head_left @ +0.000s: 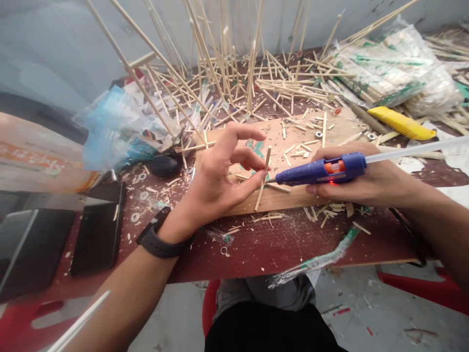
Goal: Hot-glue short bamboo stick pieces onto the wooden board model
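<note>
My left hand (223, 171), closed in a pinch, holds a short wooden stick (268, 157) between thumb and finger. This stick crosses another thin stick (279, 187) just above the wooden board (242, 205). Wrapped round a blue hot glue gun (318, 169) is my right hand (373, 176). The gun's nozzle points left and is right by the crossing of the sticks; whether it touches them I cannot tell. A red light glows under its body, and a clear glue stick (417, 149) comes out of its back end.
Many stick pieces (234, 78) and upright long sticks lie and stand behind the board. Plastic bags (399, 68) of sticks and a yellow utility knife (401, 123) are at right. A black phone (98, 230), a blue plastic bag (106, 127) and washers (135, 216) lie left.
</note>
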`<state>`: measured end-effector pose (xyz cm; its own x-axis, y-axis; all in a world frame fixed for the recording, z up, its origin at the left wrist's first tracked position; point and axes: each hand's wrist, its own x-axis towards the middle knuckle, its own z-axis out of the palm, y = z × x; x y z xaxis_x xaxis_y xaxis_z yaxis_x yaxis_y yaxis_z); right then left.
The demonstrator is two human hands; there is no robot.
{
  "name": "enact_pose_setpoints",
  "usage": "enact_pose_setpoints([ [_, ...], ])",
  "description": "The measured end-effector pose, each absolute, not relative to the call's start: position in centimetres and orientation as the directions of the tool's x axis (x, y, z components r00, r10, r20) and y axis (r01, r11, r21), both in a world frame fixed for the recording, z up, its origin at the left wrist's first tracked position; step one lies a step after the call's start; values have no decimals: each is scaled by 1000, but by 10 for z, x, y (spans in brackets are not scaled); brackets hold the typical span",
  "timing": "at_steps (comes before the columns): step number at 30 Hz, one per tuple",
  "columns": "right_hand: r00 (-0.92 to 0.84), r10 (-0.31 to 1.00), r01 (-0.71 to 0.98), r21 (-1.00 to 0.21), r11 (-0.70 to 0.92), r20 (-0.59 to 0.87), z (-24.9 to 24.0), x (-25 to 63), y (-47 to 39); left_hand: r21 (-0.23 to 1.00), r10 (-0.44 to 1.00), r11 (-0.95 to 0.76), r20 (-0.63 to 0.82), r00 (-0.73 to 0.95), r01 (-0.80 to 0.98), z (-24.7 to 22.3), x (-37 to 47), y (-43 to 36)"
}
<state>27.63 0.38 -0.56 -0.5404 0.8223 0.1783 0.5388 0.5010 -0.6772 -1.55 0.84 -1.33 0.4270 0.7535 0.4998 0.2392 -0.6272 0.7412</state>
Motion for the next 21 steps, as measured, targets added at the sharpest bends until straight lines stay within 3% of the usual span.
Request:
enact_pose_setpoints([
  [14, -537, 822, 543, -668, 509, 191, -3, 274, 3, 752, 770, -607, 477, 424, 258, -12, -15, 8],
  [21, -526, 831, 517, -707, 482, 182, 15, 277, 1, 728, 750, -643, 533, 392, 240, -12, -16, 8],
])
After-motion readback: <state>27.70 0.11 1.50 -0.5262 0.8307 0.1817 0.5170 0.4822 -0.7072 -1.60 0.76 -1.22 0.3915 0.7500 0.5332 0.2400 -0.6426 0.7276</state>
